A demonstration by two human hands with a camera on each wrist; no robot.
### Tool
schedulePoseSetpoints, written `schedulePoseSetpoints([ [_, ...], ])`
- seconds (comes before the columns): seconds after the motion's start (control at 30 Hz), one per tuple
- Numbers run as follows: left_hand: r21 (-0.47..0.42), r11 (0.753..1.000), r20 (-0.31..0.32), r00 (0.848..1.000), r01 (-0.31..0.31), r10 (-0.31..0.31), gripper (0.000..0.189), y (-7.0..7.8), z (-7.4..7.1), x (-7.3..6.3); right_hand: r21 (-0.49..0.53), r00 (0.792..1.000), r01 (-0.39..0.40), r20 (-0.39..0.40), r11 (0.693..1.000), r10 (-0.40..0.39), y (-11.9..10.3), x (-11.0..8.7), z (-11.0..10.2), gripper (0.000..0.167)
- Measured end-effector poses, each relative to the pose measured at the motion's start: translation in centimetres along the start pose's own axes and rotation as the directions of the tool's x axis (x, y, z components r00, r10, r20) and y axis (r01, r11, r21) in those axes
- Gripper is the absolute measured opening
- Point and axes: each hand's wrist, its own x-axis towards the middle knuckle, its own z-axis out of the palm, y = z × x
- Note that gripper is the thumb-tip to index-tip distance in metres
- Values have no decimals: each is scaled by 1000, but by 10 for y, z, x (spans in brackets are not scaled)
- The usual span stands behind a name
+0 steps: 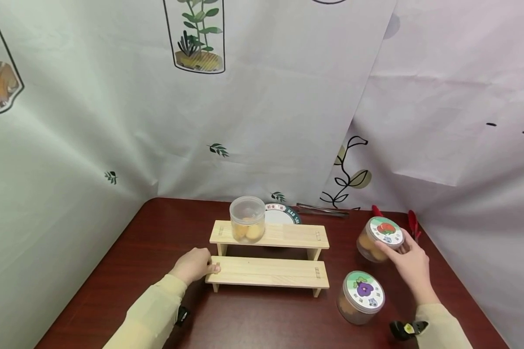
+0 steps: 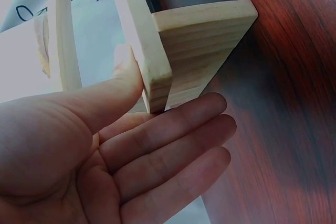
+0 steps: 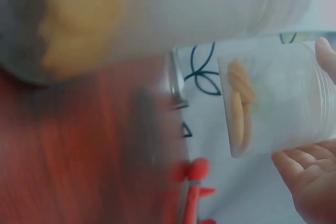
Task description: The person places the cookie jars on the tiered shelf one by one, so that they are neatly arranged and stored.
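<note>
Rn L hand (image 1: pixel 194 265) grips lower wooden shelf (image 1: pixel 266 271) at its L end, w/ thumb on top. R hand (image 1: pixel 412 265) grasps tomato-lid jar (image 1: pixel 375 240) nr its top, R of the shelves, behind eggplant-lid jar (image 1: pixel 361 296); clear jar (image 1: pixel 247 220) sits on upper shelf (image 1: pixel 290 235).

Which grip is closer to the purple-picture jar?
Right. The right grip holds the red-picture jar, beyond and right of the purple-picture jar; the left grip is far left, on the lower wooden shelf.
</note>
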Motion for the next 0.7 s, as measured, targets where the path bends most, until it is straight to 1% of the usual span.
schedulePoseSetpoints([
  [0.27, -16, 1000, 3, 1000, 10, -9, 32, 0, 1, 0, 7, 1000, 24, 5, 1000, -24, -17, -3, 1, 85],
  [0.43, -19, 1000, 1, 1000, 14, -14, 32, 0, 0, -2, 33, 998, 68, 10, 997, -69, -31, -5, 5, 78],
  [0.53, -15, 1000, -1, 1000, 12, -13, 33, 0, 0, -2, 58, 995, 92, 29, 994, -94, -39, -7, 7, 77],
  [0.7, -1, 1000, -9, 1000, 1, -1, 32, 0, 0, -2, 52, 989, 135, 49, 990, -137, -53, -11, 10, 76],
])
